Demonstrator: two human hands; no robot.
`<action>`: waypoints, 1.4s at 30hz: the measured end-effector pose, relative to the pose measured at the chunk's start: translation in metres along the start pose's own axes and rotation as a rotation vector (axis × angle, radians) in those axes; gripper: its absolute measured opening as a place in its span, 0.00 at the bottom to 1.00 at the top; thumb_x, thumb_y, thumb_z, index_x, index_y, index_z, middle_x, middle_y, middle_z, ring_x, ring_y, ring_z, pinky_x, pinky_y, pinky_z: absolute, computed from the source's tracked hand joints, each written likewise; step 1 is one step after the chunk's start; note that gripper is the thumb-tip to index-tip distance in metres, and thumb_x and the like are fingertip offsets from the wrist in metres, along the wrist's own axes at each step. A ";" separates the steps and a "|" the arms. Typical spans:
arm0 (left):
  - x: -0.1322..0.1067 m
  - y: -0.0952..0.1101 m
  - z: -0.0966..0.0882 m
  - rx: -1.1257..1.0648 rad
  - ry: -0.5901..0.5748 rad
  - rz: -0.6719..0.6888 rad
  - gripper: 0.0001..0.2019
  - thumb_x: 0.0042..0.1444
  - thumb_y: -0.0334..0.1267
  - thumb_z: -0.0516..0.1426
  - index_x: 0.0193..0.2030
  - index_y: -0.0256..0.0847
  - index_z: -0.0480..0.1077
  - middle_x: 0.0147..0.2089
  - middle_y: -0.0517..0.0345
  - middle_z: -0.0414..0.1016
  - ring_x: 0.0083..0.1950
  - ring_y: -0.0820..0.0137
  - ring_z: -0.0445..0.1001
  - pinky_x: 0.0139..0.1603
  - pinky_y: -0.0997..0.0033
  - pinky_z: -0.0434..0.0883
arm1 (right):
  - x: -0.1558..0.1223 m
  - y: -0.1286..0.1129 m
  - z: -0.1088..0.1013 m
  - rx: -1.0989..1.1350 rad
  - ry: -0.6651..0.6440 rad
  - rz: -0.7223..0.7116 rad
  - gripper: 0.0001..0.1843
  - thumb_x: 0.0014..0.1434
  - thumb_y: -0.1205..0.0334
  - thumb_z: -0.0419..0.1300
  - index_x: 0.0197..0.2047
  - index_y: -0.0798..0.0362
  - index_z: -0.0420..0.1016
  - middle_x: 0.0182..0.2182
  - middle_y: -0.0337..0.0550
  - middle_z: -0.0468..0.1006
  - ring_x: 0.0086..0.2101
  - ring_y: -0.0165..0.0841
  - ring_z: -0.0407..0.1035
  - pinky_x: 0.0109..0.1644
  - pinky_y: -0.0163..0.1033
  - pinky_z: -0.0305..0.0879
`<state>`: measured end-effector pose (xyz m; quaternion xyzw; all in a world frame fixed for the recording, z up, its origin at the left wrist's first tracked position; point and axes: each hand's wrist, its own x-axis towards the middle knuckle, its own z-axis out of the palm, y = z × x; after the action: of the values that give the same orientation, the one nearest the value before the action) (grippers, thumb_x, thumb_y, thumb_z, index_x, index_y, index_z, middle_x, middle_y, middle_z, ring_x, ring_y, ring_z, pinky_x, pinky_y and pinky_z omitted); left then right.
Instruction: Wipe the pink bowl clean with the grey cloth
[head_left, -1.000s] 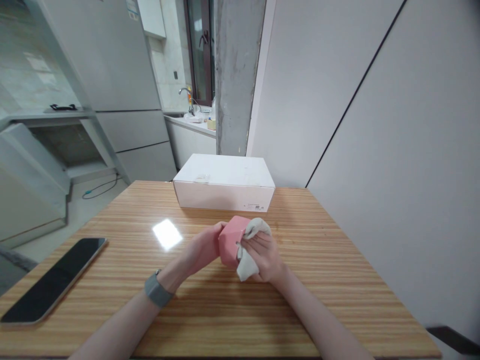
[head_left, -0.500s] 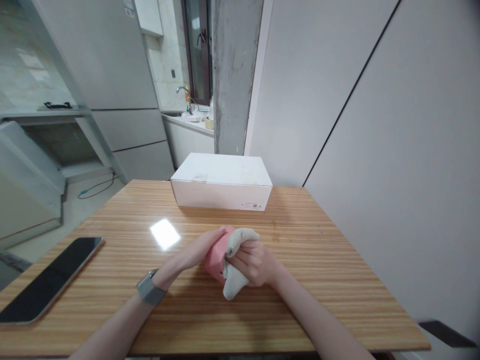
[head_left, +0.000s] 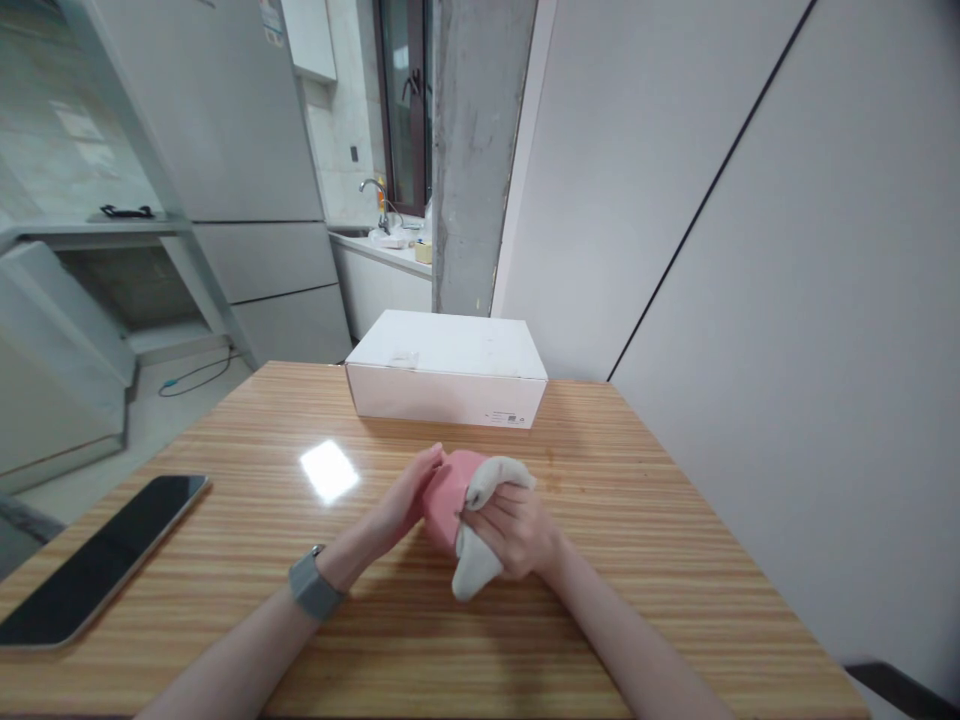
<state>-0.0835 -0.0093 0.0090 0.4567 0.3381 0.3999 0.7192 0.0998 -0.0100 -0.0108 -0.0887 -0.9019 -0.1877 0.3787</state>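
Note:
A pink bowl-like thing (head_left: 446,505), tipped on its side, is between my hands just above or on the wooden table (head_left: 375,640); its exact kind and its far side are hidden. My left hand (head_left: 405,497) supports it from the left, fingers together along its outer wall. A pale grey-white cloth (head_left: 474,568) is bunched in my right hand (head_left: 514,530), whose bent fingers press it against the right side of the pink thing. One end of the cloth hangs down below my fingers, and another fold curls over them.
A white cardboard box (head_left: 450,395) stands at the table's far edge. A dark-screened phone or tablet (head_left: 97,570) lies at the left. Beyond are a grey pillar (head_left: 476,150), a sink counter (head_left: 382,250) and a pale wall panel (head_left: 810,350) on the right.
My left hand has slid from the top of the pink thing to its left side, showing more pink. The pink thing, cloth and right hand have shifted slightly right in view.

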 end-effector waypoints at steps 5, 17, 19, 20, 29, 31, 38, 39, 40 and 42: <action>-0.004 0.010 -0.008 0.196 -0.095 -0.069 0.23 0.57 0.56 0.52 0.37 0.37 0.76 0.40 0.55 0.79 0.50 0.63 0.71 0.63 0.63 0.56 | 0.006 -0.011 -0.001 -0.027 -0.098 -0.163 0.13 0.62 0.69 0.48 0.38 0.61 0.74 0.27 0.45 0.76 0.26 0.31 0.67 0.37 0.38 0.66; -0.017 0.012 0.001 0.393 -0.104 0.214 0.24 0.62 0.48 0.50 0.63 0.44 0.59 0.67 0.54 0.58 0.69 0.64 0.50 0.70 0.62 0.42 | -0.006 0.012 -0.010 0.068 0.050 0.266 0.20 0.63 0.56 0.44 0.44 0.58 0.71 0.32 0.52 0.78 0.33 0.41 0.71 0.39 0.46 0.66; -0.016 0.010 0.007 0.268 -0.157 0.211 0.24 0.60 0.45 0.53 0.62 0.45 0.58 0.65 0.53 0.60 0.67 0.63 0.53 0.68 0.61 0.49 | -0.009 0.013 -0.009 0.089 0.104 0.381 0.21 0.62 0.56 0.43 0.46 0.58 0.70 0.34 0.53 0.77 0.36 0.42 0.72 0.41 0.49 0.66; -0.014 0.008 0.009 0.180 -0.175 0.206 0.23 0.59 0.44 0.55 0.60 0.45 0.60 0.62 0.52 0.64 0.64 0.63 0.58 0.65 0.61 0.54 | -0.010 0.013 -0.008 0.088 0.129 0.402 0.22 0.62 0.56 0.42 0.48 0.58 0.70 0.35 0.54 0.77 0.37 0.43 0.72 0.42 0.50 0.66; -0.002 0.002 -0.001 0.123 0.043 0.051 0.22 0.59 0.55 0.48 0.36 0.39 0.73 0.37 0.57 0.77 0.45 0.64 0.72 0.52 0.65 0.66 | 0.003 -0.007 -0.003 -0.020 -0.093 -0.099 0.14 0.63 0.69 0.45 0.41 0.61 0.72 0.28 0.47 0.77 0.29 0.33 0.70 0.40 0.39 0.68; -0.006 0.010 -0.002 0.265 -0.015 0.067 0.17 0.58 0.50 0.52 0.39 0.39 0.75 0.45 0.59 0.78 0.52 0.63 0.70 0.60 0.66 0.59 | 0.004 -0.009 -0.003 -0.036 -0.140 -0.136 0.13 0.63 0.70 0.46 0.38 0.60 0.73 0.27 0.45 0.76 0.28 0.31 0.69 0.40 0.38 0.68; -0.010 0.013 0.002 0.539 -0.028 0.182 0.22 0.62 0.48 0.46 0.49 0.37 0.73 0.54 0.55 0.75 0.55 0.60 0.69 0.62 0.62 0.58 | 0.001 0.004 -0.011 0.014 -0.076 -0.026 0.17 0.64 0.66 0.44 0.39 0.58 0.74 0.28 0.46 0.77 0.29 0.33 0.70 0.38 0.40 0.68; -0.010 0.012 0.003 0.538 -0.024 0.199 0.22 0.62 0.49 0.46 0.49 0.37 0.73 0.54 0.54 0.74 0.55 0.60 0.69 0.62 0.62 0.58 | 0.001 0.005 -0.012 0.019 -0.049 0.005 0.17 0.64 0.65 0.44 0.40 0.59 0.74 0.28 0.47 0.77 0.29 0.34 0.70 0.37 0.40 0.68; -0.011 0.012 0.004 0.538 -0.024 0.208 0.22 0.62 0.49 0.46 0.49 0.37 0.72 0.53 0.53 0.74 0.56 0.59 0.68 0.62 0.61 0.58 | 0.001 0.006 -0.013 0.021 -0.024 0.038 0.17 0.64 0.63 0.45 0.41 0.60 0.73 0.28 0.48 0.77 0.29 0.35 0.70 0.36 0.41 0.68; -0.015 0.013 0.006 0.528 -0.029 0.213 0.21 0.61 0.49 0.48 0.51 0.38 0.71 0.55 0.52 0.73 0.58 0.59 0.66 0.63 0.61 0.57 | 0.000 0.008 -0.014 0.015 0.028 0.113 0.18 0.63 0.60 0.46 0.43 0.61 0.73 0.29 0.50 0.78 0.29 0.37 0.70 0.33 0.43 0.67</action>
<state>-0.0886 -0.0218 0.0252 0.6666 0.3704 0.3647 0.5343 0.1108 -0.0087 0.0005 -0.1340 -0.8914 -0.1607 0.4020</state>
